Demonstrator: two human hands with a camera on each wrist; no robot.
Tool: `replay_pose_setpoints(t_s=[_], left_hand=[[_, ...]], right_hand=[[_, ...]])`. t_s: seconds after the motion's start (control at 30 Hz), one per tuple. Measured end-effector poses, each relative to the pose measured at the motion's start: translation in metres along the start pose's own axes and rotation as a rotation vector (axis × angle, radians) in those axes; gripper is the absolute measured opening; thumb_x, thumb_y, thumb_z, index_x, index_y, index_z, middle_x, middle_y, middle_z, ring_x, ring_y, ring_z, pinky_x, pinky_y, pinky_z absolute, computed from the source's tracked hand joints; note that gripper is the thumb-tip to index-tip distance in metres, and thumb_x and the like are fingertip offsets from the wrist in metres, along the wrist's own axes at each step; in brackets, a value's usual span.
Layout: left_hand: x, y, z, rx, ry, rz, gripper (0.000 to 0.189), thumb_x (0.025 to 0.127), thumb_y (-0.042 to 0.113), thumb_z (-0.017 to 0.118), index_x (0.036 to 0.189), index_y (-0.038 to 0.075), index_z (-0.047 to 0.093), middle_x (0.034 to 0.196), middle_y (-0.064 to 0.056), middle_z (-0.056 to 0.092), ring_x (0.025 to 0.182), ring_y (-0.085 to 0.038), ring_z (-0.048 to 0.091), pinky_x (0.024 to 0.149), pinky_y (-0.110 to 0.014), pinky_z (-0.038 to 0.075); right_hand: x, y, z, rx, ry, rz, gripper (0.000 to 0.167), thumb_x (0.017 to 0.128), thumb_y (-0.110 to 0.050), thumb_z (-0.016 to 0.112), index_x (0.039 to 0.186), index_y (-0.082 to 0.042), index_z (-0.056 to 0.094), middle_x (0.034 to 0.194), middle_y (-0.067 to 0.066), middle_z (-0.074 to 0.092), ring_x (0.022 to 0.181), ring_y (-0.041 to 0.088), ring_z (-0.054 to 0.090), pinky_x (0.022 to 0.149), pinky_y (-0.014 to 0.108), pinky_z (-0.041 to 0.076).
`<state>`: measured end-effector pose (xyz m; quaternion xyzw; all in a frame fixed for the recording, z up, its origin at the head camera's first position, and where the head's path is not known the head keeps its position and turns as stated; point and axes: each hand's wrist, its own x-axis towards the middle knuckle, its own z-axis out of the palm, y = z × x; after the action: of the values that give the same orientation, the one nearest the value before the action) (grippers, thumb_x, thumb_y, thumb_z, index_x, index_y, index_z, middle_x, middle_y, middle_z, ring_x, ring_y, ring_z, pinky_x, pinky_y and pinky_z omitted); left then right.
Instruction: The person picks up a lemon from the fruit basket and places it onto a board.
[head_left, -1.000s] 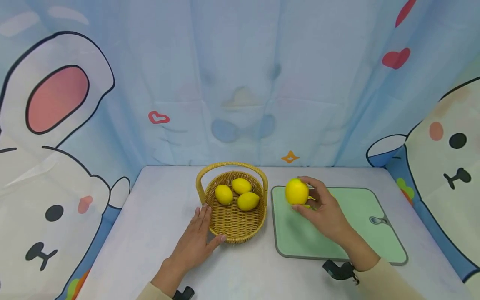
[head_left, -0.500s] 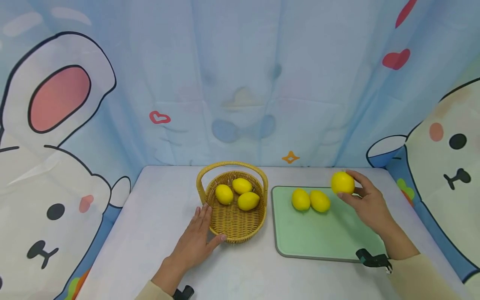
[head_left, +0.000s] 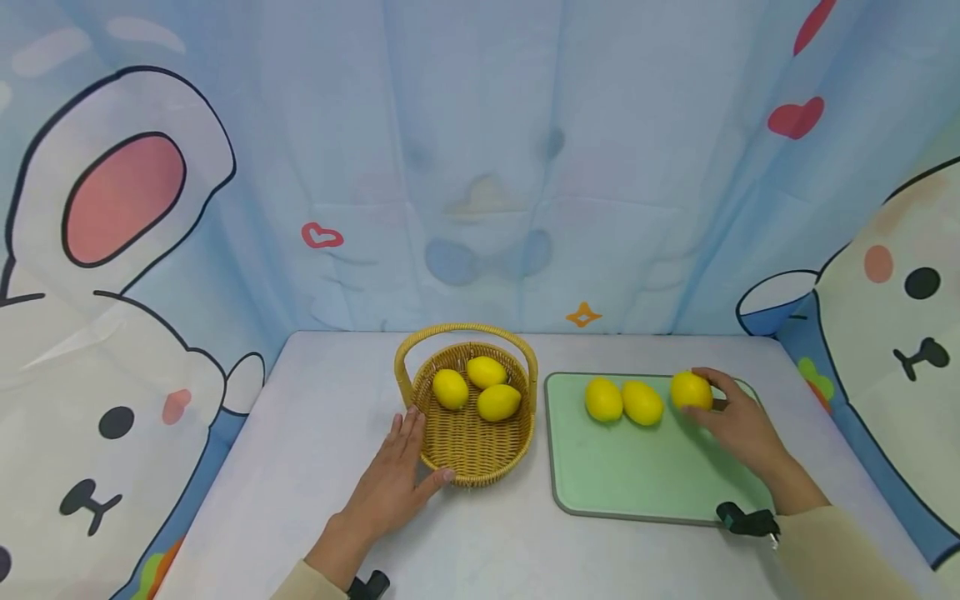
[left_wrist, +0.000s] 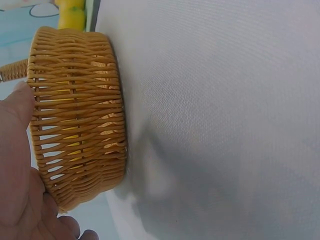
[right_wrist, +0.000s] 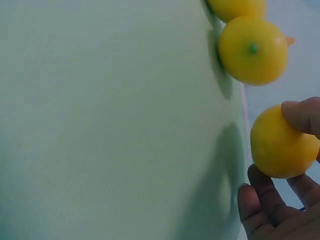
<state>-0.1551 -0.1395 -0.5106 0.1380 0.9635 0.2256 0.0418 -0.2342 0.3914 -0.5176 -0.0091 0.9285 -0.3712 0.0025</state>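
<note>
There were six lemons [head_left: 498,402]: three in one basket [head_left: 468,452], two lemons [head_left: 642,403] on one board [head_left: 637,475], and one lemon [head_left: 689,390] in the right hand [head_left: 740,425]. There were two hands, counting the left hand [head_left: 388,479], and one table [head_left: 510,554].

The basket [head_left: 468,454] was woven from thin strips — bumpy and rough, with a little shine. The lemons [head_left: 603,400] looked smooth and a bit shiny, almost like plastic, while the green board [head_left: 637,475] was smooth and dull. The table top [left_wrist: 225,75] looked dull, with tiny bumps like cloth — and the curtain [head_left: 637,167] was thin, creased cloth.
</note>
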Motion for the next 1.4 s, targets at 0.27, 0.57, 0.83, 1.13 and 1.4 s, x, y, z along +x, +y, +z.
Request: replay_pose_setpoints(t_s=[0.27, 0.57, 0.83, 1.13, 1.4], left_hand=[[-0.0008, -0.0003, 0.0000, -0.002, 0.006, 0.011, 0.100, 0.103, 0.068, 0.052, 0.169, 0.004, 0.015, 0.178, -0.014, 0.007, 0.164, -0.038, 0.007, 0.131, -0.054, 0.022], [-0.0005, -0.0013, 0.0010, -0.004, 0.014, 0.016, 0.100, 0.103, 0.069, 0.051, 0.169, 0.004, 0.015, 0.178, -0.015, 0.007, 0.164, -0.038, 0.007, 0.131, -0.054, 0.022], [-0.0005, -0.0013, 0.0002, -0.005, 0.014, 0.014, 0.099, 0.103, 0.067, 0.053, 0.169, 0.004, 0.014, 0.178, -0.015, 0.006, 0.164, -0.038, 0.007, 0.131, -0.054, 0.021], [-0.0006, -0.0019, 0.0002, -0.016, 0.001, 0.010, 0.101, 0.102, 0.070, 0.050, 0.170, 0.005, 0.014, 0.178, -0.014, 0.006, 0.164, -0.038, 0.007, 0.131, -0.055, 0.022], [-0.0009, -0.0019, -0.0003, -0.012, 0.005, 0.016, 0.102, 0.102, 0.071, 0.050, 0.170, 0.005, 0.013, 0.178, -0.014, 0.005, 0.164, -0.038, 0.007, 0.131, -0.055, 0.022]], right_hand=[[0.0030, 0.0042, 0.0052, -0.039, -0.040, 0.009, 0.078, 0.105, -0.035, 0.068, 0.163, -0.001, 0.029, 0.160, 0.038, 0.033, 0.122, 0.056, 0.056, 0.086, 0.051, 0.059], [0.0043, 0.0073, 0.0072, -0.075, -0.059, -0.028, 0.077, 0.104, -0.040, 0.068, 0.161, -0.001, 0.033, 0.157, 0.035, 0.039, 0.120, 0.054, 0.057, 0.081, 0.046, 0.056], [0.0046, 0.0053, 0.0069, -0.096, -0.066, 0.014, 0.085, 0.103, -0.052, 0.066, 0.162, -0.001, 0.032, 0.158, 0.036, 0.037, 0.122, 0.054, 0.055, 0.083, 0.053, 0.057], [0.0039, 0.0068, 0.0075, -0.098, -0.048, 0.009, 0.087, 0.103, -0.050, 0.067, 0.162, 0.002, 0.030, 0.156, 0.039, 0.037, 0.122, 0.055, 0.054, 0.085, 0.058, 0.057], [0.0034, 0.0089, 0.0085, -0.118, -0.024, 0.012, 0.085, 0.102, -0.049, 0.069, 0.160, 0.003, 0.034, 0.152, 0.040, 0.039, 0.118, 0.054, 0.055, 0.085, 0.059, 0.057]])
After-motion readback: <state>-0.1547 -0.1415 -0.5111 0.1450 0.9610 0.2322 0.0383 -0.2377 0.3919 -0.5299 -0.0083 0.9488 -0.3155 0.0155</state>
